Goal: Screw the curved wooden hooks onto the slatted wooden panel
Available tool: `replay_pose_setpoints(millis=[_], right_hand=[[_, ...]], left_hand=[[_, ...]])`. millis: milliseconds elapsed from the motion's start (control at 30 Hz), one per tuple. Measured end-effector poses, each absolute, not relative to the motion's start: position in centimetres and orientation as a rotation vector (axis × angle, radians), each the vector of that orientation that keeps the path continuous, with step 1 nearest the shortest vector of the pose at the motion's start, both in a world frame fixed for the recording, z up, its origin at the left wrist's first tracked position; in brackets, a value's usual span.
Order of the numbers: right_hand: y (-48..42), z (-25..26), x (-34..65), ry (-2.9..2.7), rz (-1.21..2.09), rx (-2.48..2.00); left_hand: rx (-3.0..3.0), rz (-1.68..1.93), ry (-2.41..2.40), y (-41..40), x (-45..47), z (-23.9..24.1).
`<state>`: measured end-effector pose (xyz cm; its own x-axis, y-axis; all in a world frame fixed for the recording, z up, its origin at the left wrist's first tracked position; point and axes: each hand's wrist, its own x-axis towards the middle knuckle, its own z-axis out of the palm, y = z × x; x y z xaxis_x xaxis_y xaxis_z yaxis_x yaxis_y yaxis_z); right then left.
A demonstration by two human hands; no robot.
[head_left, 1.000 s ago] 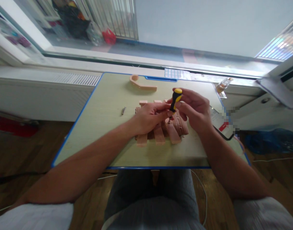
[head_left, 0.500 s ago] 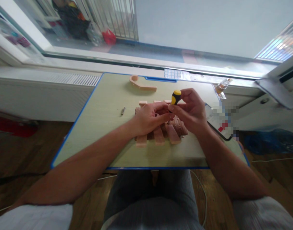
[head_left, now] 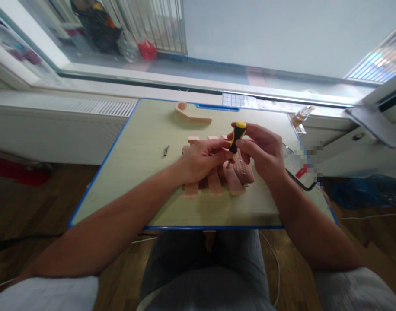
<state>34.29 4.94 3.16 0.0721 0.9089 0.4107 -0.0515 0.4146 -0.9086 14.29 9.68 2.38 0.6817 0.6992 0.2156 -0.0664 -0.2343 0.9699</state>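
Note:
A short screwdriver (head_left: 238, 136) with a yellow and black handle leans over a wooden slatted piece (head_left: 235, 183) that lies on the table. Between the thumb and fingers of my right hand (head_left: 264, 149) is its handle. My left hand (head_left: 201, 160) rests over the wooden piece, thumb and forefinger closed about the screwdriver's lower end. The tip points down at a small screw near the upper end of the right-hand slat. Small metal pins or screws dot the reddish-brown part beside that slat. My left hand hides much of the piece's middle.
A hook-shaped wooden part (head_left: 194, 117) lies at the table's back. Left of the wooden piece is a small metal screw or bolt (head_left: 167, 150). A phone or tablet (head_left: 300, 172) lies on the right, partly blurred out. The table (head_left: 129, 185) has a blue edge.
The screwdriver handle shows more fully, its tip now visible at the slat. My right hand has shifted slightly right and its fingers have changed their hold. My left hand has barely moved.

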Motion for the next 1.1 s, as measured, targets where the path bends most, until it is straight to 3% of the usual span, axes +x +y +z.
replay_pose_setpoints(millis=[1100], right_hand=[[4.8, 3.4, 34.6, -1.358, 0.843, -0.913]], left_hand=[[1.795, 0.744, 0.625, 9.8, 14.0, 2.8]])
